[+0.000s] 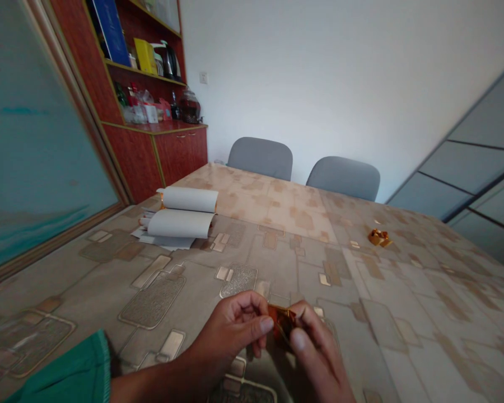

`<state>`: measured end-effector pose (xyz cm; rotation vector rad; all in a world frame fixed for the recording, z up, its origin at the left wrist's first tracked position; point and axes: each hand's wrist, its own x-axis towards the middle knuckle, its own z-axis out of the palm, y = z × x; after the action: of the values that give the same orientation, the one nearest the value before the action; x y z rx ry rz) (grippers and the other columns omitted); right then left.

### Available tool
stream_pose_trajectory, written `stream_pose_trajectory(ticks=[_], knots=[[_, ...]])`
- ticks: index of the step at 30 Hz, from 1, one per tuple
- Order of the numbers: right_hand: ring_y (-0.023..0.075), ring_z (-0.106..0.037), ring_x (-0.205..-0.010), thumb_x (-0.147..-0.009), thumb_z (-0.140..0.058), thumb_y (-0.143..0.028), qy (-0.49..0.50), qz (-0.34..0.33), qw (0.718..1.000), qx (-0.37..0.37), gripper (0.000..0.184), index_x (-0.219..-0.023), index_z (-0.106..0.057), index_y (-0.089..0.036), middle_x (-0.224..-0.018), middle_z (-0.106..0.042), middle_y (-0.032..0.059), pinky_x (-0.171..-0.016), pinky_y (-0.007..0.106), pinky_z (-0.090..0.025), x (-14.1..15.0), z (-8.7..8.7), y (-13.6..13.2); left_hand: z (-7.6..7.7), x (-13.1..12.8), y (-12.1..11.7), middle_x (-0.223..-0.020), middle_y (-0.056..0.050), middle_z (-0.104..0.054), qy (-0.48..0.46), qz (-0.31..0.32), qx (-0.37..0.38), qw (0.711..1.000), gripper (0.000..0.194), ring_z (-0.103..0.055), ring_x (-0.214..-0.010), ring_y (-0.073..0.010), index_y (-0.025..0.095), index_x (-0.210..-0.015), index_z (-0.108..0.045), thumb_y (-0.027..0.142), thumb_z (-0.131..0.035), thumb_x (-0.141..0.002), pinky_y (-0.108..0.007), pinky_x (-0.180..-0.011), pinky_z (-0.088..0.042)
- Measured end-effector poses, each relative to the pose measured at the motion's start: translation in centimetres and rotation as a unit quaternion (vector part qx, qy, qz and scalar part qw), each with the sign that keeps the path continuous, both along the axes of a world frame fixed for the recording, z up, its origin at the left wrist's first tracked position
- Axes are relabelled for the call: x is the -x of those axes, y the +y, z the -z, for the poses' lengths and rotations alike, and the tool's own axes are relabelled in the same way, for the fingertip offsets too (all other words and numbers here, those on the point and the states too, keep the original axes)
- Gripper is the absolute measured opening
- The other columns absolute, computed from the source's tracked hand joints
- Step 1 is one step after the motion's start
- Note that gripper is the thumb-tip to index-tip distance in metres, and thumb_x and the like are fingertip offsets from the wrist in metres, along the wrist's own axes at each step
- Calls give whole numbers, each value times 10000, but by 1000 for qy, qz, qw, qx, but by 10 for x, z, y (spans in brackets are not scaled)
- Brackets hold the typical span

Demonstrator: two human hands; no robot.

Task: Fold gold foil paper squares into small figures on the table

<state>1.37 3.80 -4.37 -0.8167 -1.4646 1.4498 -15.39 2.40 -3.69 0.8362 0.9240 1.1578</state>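
Between my two hands is a small folded piece of shiny gold foil paper (282,323), low in the middle of the head view. My left hand (239,324) pinches its left edge between thumb and fingers. On the opposite side my right hand (317,347) grips it, thumb in front and fingers curled behind. The paper is held just above the patterned tablecloth (201,336); part of it is hidden by my fingers. Farther off to the right lies a small folded gold foil piece (379,237), apart from both hands.
Curled sheets of paper (185,224), pale on the outside with gold at the edges, lie in a stack at the left of the table. Two grey chairs (260,157) stand along the far edge. A red-brown cabinet (180,154) with bottles and boxes fills the back left.
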Motion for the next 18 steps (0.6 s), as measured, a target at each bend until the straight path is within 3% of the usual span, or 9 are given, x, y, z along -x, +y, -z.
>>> stream_pose_trajectory(ticks=[3,10,16,18], knots=[[183,-507,-719,-987,-447,-622,36,-35,996,73,480,-806,-606,-207,-758,-555,17,-685,321,-449,-2,-8,3,1,4,0,-541,30,-602,-22,38,3,999,509,-438,-426,-67,169,-771,-593,601,-842,-673,-180,-444,-334],[132,-374,-598,-871,-639,-656,15,-117,981,156,474,-742,-566,-206,-658,-442,-28,-542,258,-318,-2,-13,10,-1,12,1,-546,83,-500,-47,112,27,992,452,-290,-406,-44,180,-817,-584,523,-855,-701,-188,-403,-190],[118,-323,-572,-837,-688,-644,33,-149,968,197,473,-703,-596,-200,-644,-415,-38,-528,247,-279,-5,-16,6,-2,16,0,-707,10,-580,-41,167,28,985,416,-445,-578,-96,167,-812,-596,483,-852,-727,-230,-513,-184],[112,-322,-562,-800,-728,-645,45,-156,964,210,484,-673,-603,-195,-607,-402,-50,-544,246,-282,-4,-19,6,-3,17,0,-687,21,-559,-43,169,33,984,415,-425,-566,-94,169,-809,-591,482,-852,-728,-239,-516,-165]])
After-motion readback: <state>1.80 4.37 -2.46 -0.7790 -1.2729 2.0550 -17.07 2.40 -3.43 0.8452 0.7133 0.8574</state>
